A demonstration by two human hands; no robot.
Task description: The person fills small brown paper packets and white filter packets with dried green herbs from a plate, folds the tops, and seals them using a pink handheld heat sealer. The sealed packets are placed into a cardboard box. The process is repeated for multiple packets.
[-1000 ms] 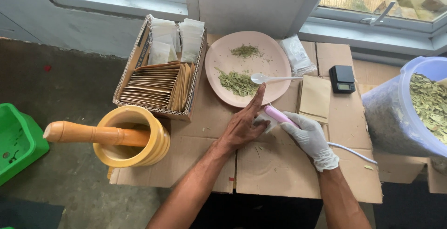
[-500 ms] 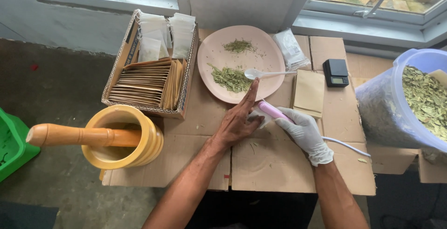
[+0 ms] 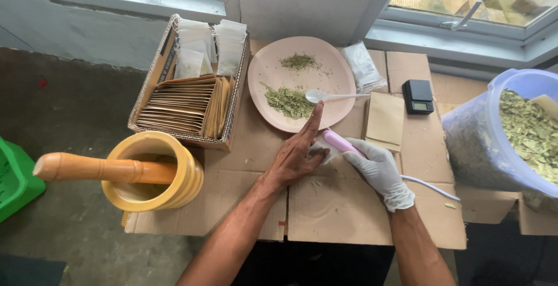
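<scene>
The person's bare left hand (image 3: 296,158) lies flat, palm down, on the cardboard work surface (image 3: 337,216), fingers spread and extended toward the pink plate (image 3: 343,77); under its fingertips a small white sachet (image 3: 318,146) is pressed down, mostly hidden. The right hand (image 3: 378,170), in a white glove, is clamped around a pink handheld sealer (image 3: 340,142), whose tip meets the sachet just beside the left fingers. A white cord (image 3: 430,187) runs from the sealer across the cardboard to the right.

The plate holds two small heaps of dried green leaves (image 3: 288,101) and a white plastic spoon (image 3: 331,96) resting with its handle over the right rim. Just right of the plate lies a flat brown paper pouch (image 3: 385,120), beyond it a small black digital scale (image 3: 417,96), and a clear plastic bag (image 3: 363,66) sits near the plate's upper right.

To the left, a cardboard box (image 3: 152,79) holds stacked brown envelopes (image 3: 180,106) and upright white sachets (image 3: 212,45). In front of it stands a yellow mortar (image 3: 174,196) with a wooden pestle (image 3: 99,168) lying across it. At the right edge a large translucent tub (image 3: 488,146) is filled with dried leaves. A green crate (image 3: 17,175) sits on the floor at the far left.
</scene>
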